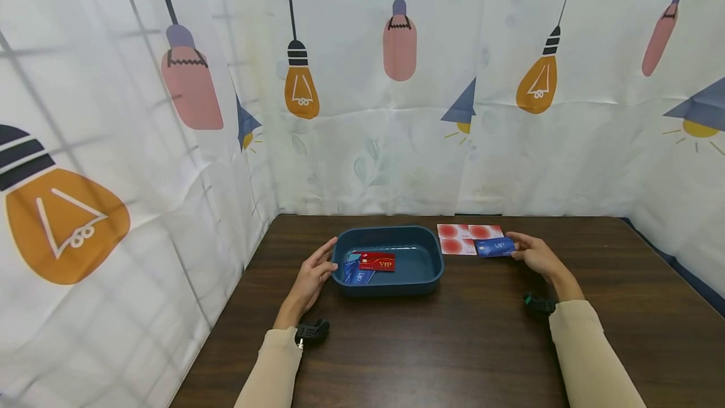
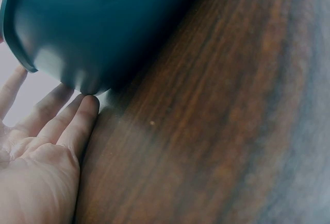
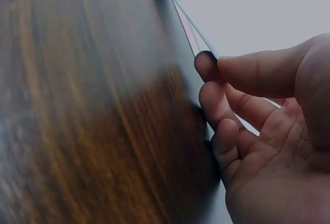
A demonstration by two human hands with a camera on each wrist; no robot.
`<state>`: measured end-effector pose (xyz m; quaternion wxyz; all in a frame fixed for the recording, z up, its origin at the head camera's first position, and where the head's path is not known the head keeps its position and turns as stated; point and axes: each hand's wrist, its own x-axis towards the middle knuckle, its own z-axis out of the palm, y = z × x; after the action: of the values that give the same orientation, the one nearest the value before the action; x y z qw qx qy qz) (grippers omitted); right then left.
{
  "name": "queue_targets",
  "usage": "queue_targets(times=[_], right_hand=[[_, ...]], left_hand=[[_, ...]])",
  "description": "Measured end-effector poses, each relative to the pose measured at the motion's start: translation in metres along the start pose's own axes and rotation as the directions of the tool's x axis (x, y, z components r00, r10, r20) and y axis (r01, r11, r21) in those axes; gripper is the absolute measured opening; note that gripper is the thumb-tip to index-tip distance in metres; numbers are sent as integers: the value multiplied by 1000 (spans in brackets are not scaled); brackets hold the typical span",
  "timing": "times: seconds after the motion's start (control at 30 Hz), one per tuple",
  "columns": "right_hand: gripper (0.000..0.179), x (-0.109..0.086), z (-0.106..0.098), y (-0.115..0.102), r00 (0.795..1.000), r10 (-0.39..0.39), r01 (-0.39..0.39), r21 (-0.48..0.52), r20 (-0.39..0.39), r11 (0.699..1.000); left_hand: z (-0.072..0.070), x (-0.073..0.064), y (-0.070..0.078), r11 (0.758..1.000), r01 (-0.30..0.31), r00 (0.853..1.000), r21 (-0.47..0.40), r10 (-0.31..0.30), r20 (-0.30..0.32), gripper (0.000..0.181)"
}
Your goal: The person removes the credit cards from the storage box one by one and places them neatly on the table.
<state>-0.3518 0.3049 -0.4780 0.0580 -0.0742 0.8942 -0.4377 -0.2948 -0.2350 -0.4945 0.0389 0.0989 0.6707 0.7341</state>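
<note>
A dark blue-green plastic bin [image 1: 416,263] stands on the table with a red VIP card [image 1: 377,262] and blue cards [image 1: 358,276] inside. My left hand [image 1: 313,275] touches the bin's left end; in the left wrist view its fairly straight fingers [image 2: 82,116] rest against the outer wall. To the right of the bin, my right hand [image 1: 538,257] pinches a blue VIP card [image 1: 494,247] by its right end, between thumb and index finger. That card overlaps the front of a white sheet with red round patterns [image 1: 453,239]. In the right wrist view the card appears only as a thin edge.
The dark wooden table [image 1: 430,345] reaches back to a white curtain [image 1: 362,162] printed with lamps. Another stretch of curtain runs along the table's left edge. Each wrist wears a black band [image 1: 311,330].
</note>
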Motion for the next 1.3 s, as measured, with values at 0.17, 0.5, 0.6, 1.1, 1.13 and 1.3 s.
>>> queue_targets(times=[0.17,0.5,0.6,1.1,1.13,1.3], right_hand=[[59,0,0,0,1000,-13,13,-16,13,1000],[57,-2,0,2,999,-34,35,-44,40,998],[56,-2,1,3,999,-36,38,-60,37,997],[55,-1,2,0,997,-61,69,-144,56,987],[55,0,2,0,997,-61,68,-146,52,987],[56,-1,3,-1,997,-65,69,-135,34,988]], left_hand=[[0,0,0,1000,2,1000,5,-2,-6,62],[1,0,-1,1000,10,1000,12,-10,-8,62],[1,0,0,1000,8,1000,14,-8,-6,62],[0,0,1,1000,4,1000,22,-4,-4,62],[0,0,0,1000,4,1000,23,-4,-3,62],[0,0,0,1000,9,1000,23,-9,1,62]])
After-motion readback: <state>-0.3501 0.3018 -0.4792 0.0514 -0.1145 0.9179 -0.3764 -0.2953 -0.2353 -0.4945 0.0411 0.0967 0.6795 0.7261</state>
